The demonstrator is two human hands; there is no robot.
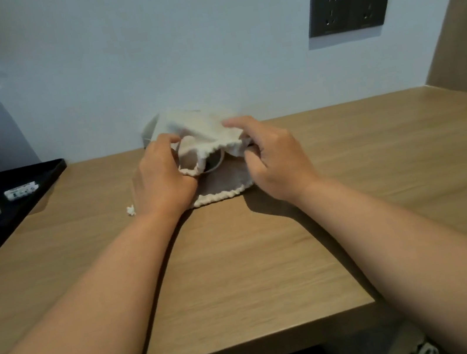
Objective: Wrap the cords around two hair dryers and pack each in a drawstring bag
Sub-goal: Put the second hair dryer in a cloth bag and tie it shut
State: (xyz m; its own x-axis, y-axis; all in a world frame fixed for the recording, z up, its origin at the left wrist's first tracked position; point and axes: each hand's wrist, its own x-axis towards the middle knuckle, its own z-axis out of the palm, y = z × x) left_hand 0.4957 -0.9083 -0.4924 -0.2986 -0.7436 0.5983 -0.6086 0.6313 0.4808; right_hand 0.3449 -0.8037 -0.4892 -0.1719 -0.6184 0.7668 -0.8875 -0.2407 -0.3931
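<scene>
A cream drawstring bag (pixel 203 132) lies on the wooden table (pixel 239 253) near the wall, its mouth facing me. My left hand (pixel 161 179) grips the left side of the mouth and my right hand (pixel 272 155) grips the right side, holding it apart. Inside the opening shows a dark rounded part with a pale rim, probably a hair dryer (pixel 214 161). A knotted end of the drawstring (pixel 130 210) lies on the table left of my left hand. A second layer of cream cloth (pixel 221 185) lies flat beneath.
A black tray (pixel 41 181) with several small white toiletries sits at the left edge of the table. A dark double power socket (pixel 349 6) is on the wall to the right. A wooden side panel (pixel 466 45) rises at the far right.
</scene>
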